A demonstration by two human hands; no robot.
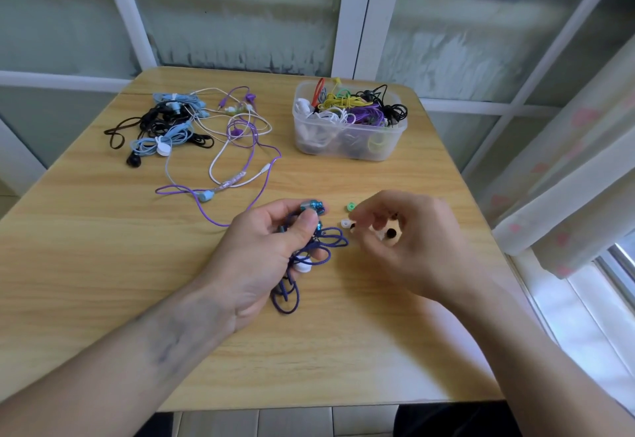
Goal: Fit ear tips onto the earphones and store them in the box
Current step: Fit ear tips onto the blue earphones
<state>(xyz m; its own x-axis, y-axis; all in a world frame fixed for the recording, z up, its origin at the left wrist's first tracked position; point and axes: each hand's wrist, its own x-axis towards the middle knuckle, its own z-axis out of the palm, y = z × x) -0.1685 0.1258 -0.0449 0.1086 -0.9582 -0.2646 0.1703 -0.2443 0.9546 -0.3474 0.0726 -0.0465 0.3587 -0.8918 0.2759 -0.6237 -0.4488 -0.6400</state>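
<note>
Soft daylight fills the room, coming through the frosted glass panes with white frames [240, 7] behind the table and from the bright window strip at the lower right, where the sill washes out to near white. The light wooden table top [103, 265] is evenly lit, with only faint, diffuse shadows under the arms. The right hand [412, 241] is smeared by motion blur at its fingertips, while the left hand [261, 251] looks sharper. Wide-angle distortion bends the window frames and table edges outward toward the corners
</note>
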